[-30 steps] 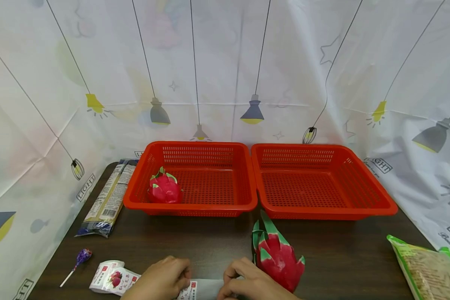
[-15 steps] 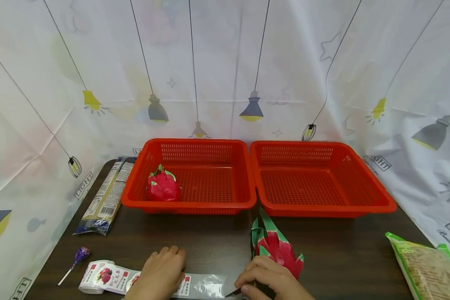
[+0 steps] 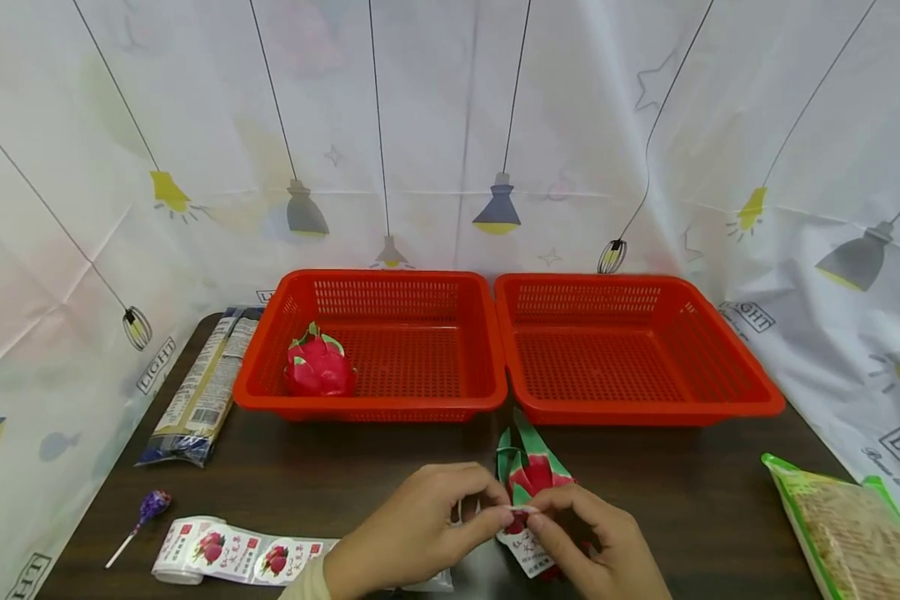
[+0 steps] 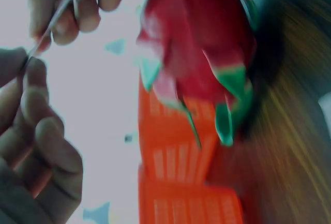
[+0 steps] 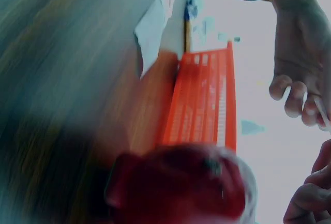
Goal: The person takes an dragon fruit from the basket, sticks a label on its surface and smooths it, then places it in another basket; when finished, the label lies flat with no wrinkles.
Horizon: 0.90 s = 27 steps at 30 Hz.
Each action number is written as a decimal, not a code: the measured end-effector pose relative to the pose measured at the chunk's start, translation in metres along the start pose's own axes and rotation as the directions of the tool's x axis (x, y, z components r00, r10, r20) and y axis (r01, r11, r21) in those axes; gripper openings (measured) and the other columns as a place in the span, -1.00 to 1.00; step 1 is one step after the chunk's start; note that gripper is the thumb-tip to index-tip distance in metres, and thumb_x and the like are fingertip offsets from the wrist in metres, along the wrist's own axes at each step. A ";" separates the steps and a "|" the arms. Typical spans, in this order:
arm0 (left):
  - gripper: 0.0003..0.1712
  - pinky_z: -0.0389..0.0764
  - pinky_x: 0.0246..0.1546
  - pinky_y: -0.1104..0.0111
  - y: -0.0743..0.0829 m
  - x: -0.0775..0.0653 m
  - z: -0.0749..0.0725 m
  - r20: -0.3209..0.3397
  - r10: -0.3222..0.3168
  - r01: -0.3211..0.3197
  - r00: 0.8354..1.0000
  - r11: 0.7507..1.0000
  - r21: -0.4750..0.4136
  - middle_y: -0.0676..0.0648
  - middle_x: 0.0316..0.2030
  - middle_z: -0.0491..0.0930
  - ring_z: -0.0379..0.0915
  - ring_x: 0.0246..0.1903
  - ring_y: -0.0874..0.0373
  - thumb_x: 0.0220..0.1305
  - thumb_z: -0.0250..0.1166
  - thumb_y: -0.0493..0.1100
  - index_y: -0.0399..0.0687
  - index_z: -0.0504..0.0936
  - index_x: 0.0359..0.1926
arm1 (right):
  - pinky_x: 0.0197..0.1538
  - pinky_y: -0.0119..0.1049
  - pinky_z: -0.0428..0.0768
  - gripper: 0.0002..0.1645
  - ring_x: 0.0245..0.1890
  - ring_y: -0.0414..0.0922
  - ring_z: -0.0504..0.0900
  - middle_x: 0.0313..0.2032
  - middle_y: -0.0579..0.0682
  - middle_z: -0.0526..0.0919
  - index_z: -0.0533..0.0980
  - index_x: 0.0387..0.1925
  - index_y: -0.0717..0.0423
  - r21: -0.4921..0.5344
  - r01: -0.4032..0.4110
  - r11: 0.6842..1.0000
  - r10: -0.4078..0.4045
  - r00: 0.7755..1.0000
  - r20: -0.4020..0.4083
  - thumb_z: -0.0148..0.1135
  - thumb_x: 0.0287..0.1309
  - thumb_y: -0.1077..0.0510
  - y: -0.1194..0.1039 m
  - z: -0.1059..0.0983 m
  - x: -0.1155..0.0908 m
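Observation:
My left hand [image 3: 435, 521] and right hand [image 3: 592, 542] meet fingertip to fingertip, pinching the upper edge of a small white label [image 3: 527, 557] between them. In the left wrist view the label [image 4: 54, 19] shows edge-on as a thin pale line. Just behind the fingers lies a red dragon fruit [image 3: 536, 475] with green tips, partly hidden by the label and hands; in the left wrist view this dragon fruit [image 4: 194, 38] is blurred. A roll of dragon-fruit-printed labels [image 3: 183, 550] rests on the table at left, its strip running under my left forearm.
Two red plastic baskets stand side by side at the back; the left basket [image 3: 390, 403] holds another dragon fruit [image 3: 320, 371], while the right basket [image 3: 645, 408] shows a bare floor. Around them are a long packet [image 3: 202, 387], a lollipop [image 3: 150, 508] and a green-edged bag [image 3: 847, 521].
My left hand has left the label strip and moved right to join the right hand. A label is now held between both hands, above and in front of the dragon fruit.

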<state>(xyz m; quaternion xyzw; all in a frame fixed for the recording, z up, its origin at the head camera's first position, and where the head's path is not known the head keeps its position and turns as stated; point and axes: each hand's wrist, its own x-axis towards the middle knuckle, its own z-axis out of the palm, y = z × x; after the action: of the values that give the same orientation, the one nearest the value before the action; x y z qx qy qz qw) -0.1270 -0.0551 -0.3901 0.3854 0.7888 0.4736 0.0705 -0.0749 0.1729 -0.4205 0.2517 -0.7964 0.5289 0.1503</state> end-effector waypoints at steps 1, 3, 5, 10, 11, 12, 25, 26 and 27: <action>-0.89 0.47 -0.41 0.61 0.001 0.007 0.002 -0.002 0.023 -0.023 1.000 1.000 0.001 0.19 -0.40 0.56 0.33 -0.43 0.47 0.47 0.26 -0.04 0.10 0.66 -0.20 | -0.54 -0.44 0.52 -0.62 -0.51 -0.33 0.55 -0.35 -0.11 0.67 0.60 -0.10 0.08 -0.024 -0.001 1.000 0.001 1.000 -0.023 0.20 0.21 0.55 0.001 -0.003 0.000; -0.90 0.42 -0.44 0.63 0.003 0.021 0.006 -0.007 0.038 -0.038 0.999 0.999 -0.005 0.17 -0.45 0.51 0.29 -0.47 0.48 0.46 0.25 -0.10 0.06 0.65 -0.23 | -0.54 -0.44 0.53 -0.65 -0.52 -0.33 0.56 -0.35 -0.14 0.68 0.61 -0.13 0.07 -0.058 -0.039 0.998 0.035 0.998 -0.060 0.21 0.22 0.53 0.002 -0.008 -0.002; -0.89 0.40 -0.46 0.63 0.003 0.032 0.011 -0.005 0.032 -0.033 0.999 0.999 -0.028 0.16 -0.48 0.49 0.28 -0.50 0.48 0.46 0.24 -0.12 0.02 0.65 -0.24 | -0.53 -0.40 0.55 -0.71 -0.51 -0.31 0.58 -0.34 -0.16 0.70 0.62 -0.17 0.07 -0.090 -0.095 0.991 0.088 0.993 -0.085 0.23 0.24 0.49 0.004 -0.013 -0.003; -0.83 0.39 -0.53 0.59 -0.002 0.056 0.025 -0.009 -0.045 0.044 0.999 0.996 -0.079 0.18 -0.51 0.51 0.28 -0.58 0.46 0.43 0.24 -0.06 0.00 0.67 -0.29 | -0.54 -0.39 0.51 -0.82 -0.57 -0.32 0.51 -0.50 -0.23 0.58 0.55 -0.36 0.00 -0.161 -0.269 0.950 0.254 0.961 -0.108 0.28 0.31 0.33 0.008 -0.022 -0.006; -0.81 0.38 -0.54 0.58 -0.004 0.061 0.028 -0.017 -0.062 0.060 0.998 0.996 -0.070 0.19 -0.53 0.51 0.27 -0.59 0.45 0.43 0.24 -0.04 0.01 0.67 -0.30 | -0.54 -0.40 0.49 -0.80 -0.59 -0.33 0.48 -0.54 -0.24 0.53 0.52 -0.40 -0.01 -0.174 -0.301 0.938 0.284 0.952 -0.113 0.29 0.32 0.30 0.009 -0.023 -0.006; -0.81 0.37 -0.56 0.57 -0.007 0.065 0.031 -0.027 -0.077 0.075 0.997 0.996 -0.054 0.20 -0.53 0.51 0.27 -0.61 0.45 0.41 0.25 -0.02 0.03 0.67 -0.32 | -0.55 -0.40 0.45 -0.77 -0.60 -0.34 0.44 -0.57 -0.24 0.47 0.49 -0.43 -0.02 -0.185 -0.335 0.924 0.318 0.941 -0.118 0.30 0.32 0.26 0.010 -0.023 -0.006; -0.83 0.29 -0.46 0.55 -0.027 0.080 0.068 -0.164 -0.060 0.113 0.985 0.935 0.335 0.16 -0.37 0.53 0.30 -0.43 0.37 0.30 0.31 0.01 0.19 0.58 -0.43 | -0.53 -0.42 0.33 -0.69 -0.61 -0.35 0.29 -0.57 -0.18 0.33 0.43 -0.47 -0.08 -0.317 -0.508 0.801 0.480 0.861 -0.167 0.40 0.27 0.03 0.023 -0.028 -0.010; -0.83 0.28 -0.47 0.56 -0.028 0.080 0.069 -0.173 -0.044 0.103 0.984 0.930 0.352 0.16 -0.37 0.53 0.29 -0.45 0.38 0.30 0.30 0.01 0.19 0.57 -0.43 | -0.53 -0.42 0.33 -0.70 -0.61 -0.35 0.29 -0.56 -0.18 0.33 0.43 -0.45 -0.08 -0.319 -0.519 0.793 0.492 0.854 -0.168 0.39 0.27 0.01 0.023 -0.029 -0.010; -0.82 0.27 -0.48 0.56 -0.028 0.081 0.070 -0.179 -0.027 0.093 0.983 0.925 0.369 0.15 -0.38 0.53 0.29 -0.46 0.38 0.30 0.30 0.02 0.19 0.56 -0.44 | -0.53 -0.42 0.32 -0.70 -0.61 -0.34 0.29 -0.56 -0.17 0.33 0.43 -0.43 -0.07 -0.320 -0.531 0.784 0.505 0.847 -0.168 0.39 0.27 0.00 0.023 -0.029 -0.009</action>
<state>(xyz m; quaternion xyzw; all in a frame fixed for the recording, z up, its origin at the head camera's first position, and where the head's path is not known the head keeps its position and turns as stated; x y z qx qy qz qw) -0.1650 0.0409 -0.4300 0.3254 0.8794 0.3426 -0.0581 -0.0809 0.2094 -0.4313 -0.0274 -0.9106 0.4062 0.0711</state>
